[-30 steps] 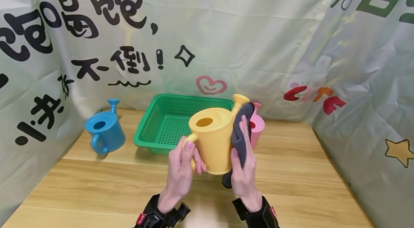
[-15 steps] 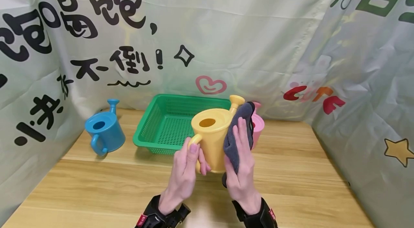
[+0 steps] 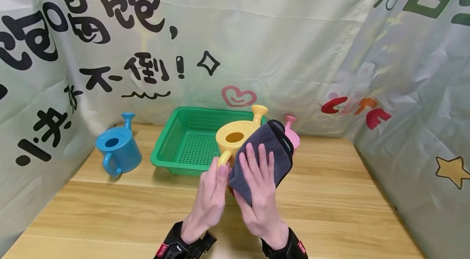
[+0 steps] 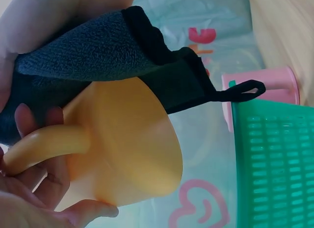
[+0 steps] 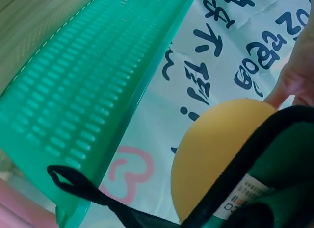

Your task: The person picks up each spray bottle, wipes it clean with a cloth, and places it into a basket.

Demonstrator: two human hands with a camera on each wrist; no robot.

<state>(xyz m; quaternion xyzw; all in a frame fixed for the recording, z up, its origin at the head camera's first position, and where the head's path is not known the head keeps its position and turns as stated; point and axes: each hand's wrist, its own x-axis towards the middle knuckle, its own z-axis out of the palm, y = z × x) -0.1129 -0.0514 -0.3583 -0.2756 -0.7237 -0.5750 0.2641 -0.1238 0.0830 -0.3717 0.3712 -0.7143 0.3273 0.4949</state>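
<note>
A yellow watering can (image 3: 242, 127) is held up over the table in the head view, its spout pointing away. My left hand (image 3: 207, 202) grips it by the handle, thumb on top; the left wrist view shows fingers through the handle loop (image 4: 54, 142). My right hand (image 3: 260, 198) lies flat with fingers spread on a dark grey cloth (image 3: 280, 157), pressing it against the can's near right side. Most of the can's body is hidden behind the cloth in the head view. A black hanging loop (image 4: 243, 90) sticks out from the cloth's edge in the left wrist view.
Behind the can, a green plastic basket (image 3: 176, 168) stands on the wooden table (image 3: 338, 210). A blue watering can (image 3: 128, 151) is to its left. The pink watering can (image 3: 293, 138) at its right is partly hidden by the cloth. Printed fabric (image 3: 301, 55) hangs around the table.
The right hand has swung the cloth leftward from the can's right side across its near face. The left hand has shifted slightly right, turning the can so its spout points more straight back.
</note>
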